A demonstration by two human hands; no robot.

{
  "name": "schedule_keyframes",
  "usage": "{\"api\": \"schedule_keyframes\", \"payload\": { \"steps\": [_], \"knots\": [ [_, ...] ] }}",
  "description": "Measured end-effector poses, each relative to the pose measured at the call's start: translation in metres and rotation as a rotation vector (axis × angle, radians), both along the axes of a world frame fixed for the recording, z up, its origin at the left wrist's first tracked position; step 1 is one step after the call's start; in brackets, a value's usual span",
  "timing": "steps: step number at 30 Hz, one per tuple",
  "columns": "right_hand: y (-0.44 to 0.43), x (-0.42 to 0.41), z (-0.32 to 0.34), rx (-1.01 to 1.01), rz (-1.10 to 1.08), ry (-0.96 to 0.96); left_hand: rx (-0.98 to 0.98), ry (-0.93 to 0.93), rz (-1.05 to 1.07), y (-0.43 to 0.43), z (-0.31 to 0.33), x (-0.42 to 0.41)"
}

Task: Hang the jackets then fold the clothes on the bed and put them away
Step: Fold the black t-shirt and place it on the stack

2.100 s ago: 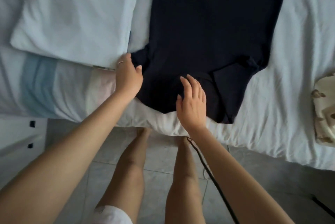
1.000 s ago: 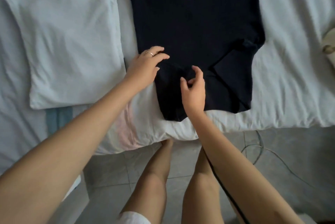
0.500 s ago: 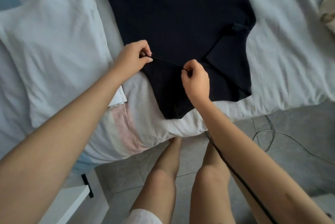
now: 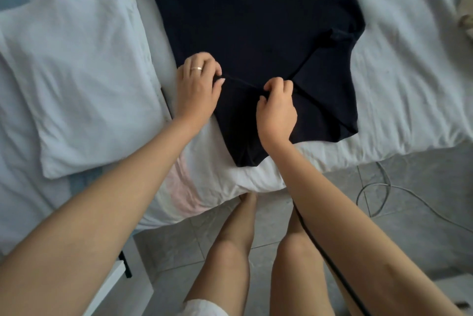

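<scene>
We begin at the grip: our left hand (image 4: pixel 197 88) and our right hand (image 4: pixel 276 106) each pinch the same thin raised edge (image 4: pixel 243 82) of the dark shirt (image 4: pixel 256 21), thumb against curled fingers. Both grips are therefore narrow and closed on cloth. This edge runs as a tight line between the two hands, in the middle of the frame. We judge that we take it at two points so that the fabric is stretched and the fold comes out straight; with one hand alone the cloth would sag. A ring (image 4: pixel 196 68) shows on the left hand.

The shirt itself lies flat on the bed sheet (image 4: pixel 396 60), in the upper centre of the frame, and its lowest corner reaches the near border of the mattress. At centre right one sleeve (image 4: pixel 330 101) lies turned in on a diagonal, which we read as a first fold made to narrow the shape. So we judge the folding of this piece is half done, and it is not yet put away.

Just beside the shirt, at the left of the frame, lies a white pillow (image 4: pixel 76 72). At the upper right border we see a patterned cloth (image 4: pixel 465 21), cut by the frame, and we cannot tell what it is. Below the bed, at lower right, a grey cable (image 4: pixel 378 187) curls on the tiled floor (image 4: pixel 422 226), and a black cord (image 4: pixel 320 251) runs along our right forearm
</scene>
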State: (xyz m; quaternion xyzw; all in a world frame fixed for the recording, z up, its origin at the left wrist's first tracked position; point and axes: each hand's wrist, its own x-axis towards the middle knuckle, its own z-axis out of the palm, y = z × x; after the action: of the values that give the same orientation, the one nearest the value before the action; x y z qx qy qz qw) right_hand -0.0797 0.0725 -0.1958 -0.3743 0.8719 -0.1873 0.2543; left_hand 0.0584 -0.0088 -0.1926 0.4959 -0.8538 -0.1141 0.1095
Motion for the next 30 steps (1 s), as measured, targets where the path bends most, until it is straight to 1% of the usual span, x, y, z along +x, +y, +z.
{"api": "schedule_keyframes", "payload": {
  "steps": [2, 3, 4, 5, 7, 8, 10, 11, 12, 14, 16, 18, 19, 20, 23, 25, 27, 30],
  "knots": [
    [0.000, 0.000, -0.002, -0.018, 0.027, 0.071, -0.055, -0.004, -0.107, 0.014, -0.003, 0.007],
    [0.001, -0.001, -0.002, -0.036, 0.036, 0.084, -0.026, -0.032, -0.170, 0.019, -0.006, 0.013],
    [0.002, 0.000, -0.003, -0.069, 0.067, 0.105, 0.026, -0.098, -0.229, 0.022, -0.010, 0.018],
    [0.003, 0.001, -0.005, -0.107, 0.144, 0.147, 0.085, -0.197, -0.276, 0.025, -0.014, 0.024],
    [0.006, 0.004, -0.010, -0.161, 0.407, 0.258, 0.179, -0.395, -0.325, 0.026, -0.018, 0.029],
    [0.007, 0.004, -0.013, -0.126, 0.569, 0.272, 0.220, -0.461, -0.324, 0.024, -0.019, 0.027],
    [0.011, -0.001, -0.019, 0.066, 0.824, 0.262, 0.290, -0.545, -0.302, 0.019, -0.020, 0.020],
    [0.012, -0.006, -0.022, 0.155, 0.874, 0.248, 0.325, -0.573, -0.291, 0.016, -0.019, 0.016],
    [0.013, -0.013, -0.022, 0.195, 0.874, 0.237, 0.355, -0.593, -0.278, 0.013, -0.018, 0.012],
    [0.014, -0.027, -0.015, 0.141, 0.805, 0.221, 0.360, -0.585, -0.249, 0.013, -0.013, 0.008],
    [0.017, -0.049, -0.003, -0.008, 0.721, 0.221, 0.290, -0.467, -0.213, 0.027, -0.006, 0.007],
    [0.033, -0.080, 0.005, -0.082, 0.681, 0.277, 0.234, -0.316, -0.202, 0.056, 0.000, 0.005],
    [0.046, -0.097, 0.007, -0.071, 0.690, 0.308, 0.235, -0.282, -0.221, 0.074, 0.000, 0.005],
    [0.061, -0.112, 0.006, -0.032, 0.723, 0.327, 0.248, -0.289, -0.267, 0.094, -0.003, 0.007],
    [0.107, -0.157, 0.000, 0.179, 0.919, 0.372, 0.229, -0.398, -0.404, 0.144, -0.021, 0.021],
    [0.124, -0.180, -0.003, 0.271, 1.009, 0.371, 0.206, -0.369, -0.389, 0.153, -0.027, 0.026],
    [0.124, -0.191, -0.002, 0.246, 1.015, 0.340, 0.154, -0.318, -0.359, 0.149, -0.026, 0.022],
    [0.102, -0.193, -0.002, 0.118, 1.007, 0.324, 0.160, -0.290, -0.324, 0.137, -0.022, 0.016]
  ]
}}
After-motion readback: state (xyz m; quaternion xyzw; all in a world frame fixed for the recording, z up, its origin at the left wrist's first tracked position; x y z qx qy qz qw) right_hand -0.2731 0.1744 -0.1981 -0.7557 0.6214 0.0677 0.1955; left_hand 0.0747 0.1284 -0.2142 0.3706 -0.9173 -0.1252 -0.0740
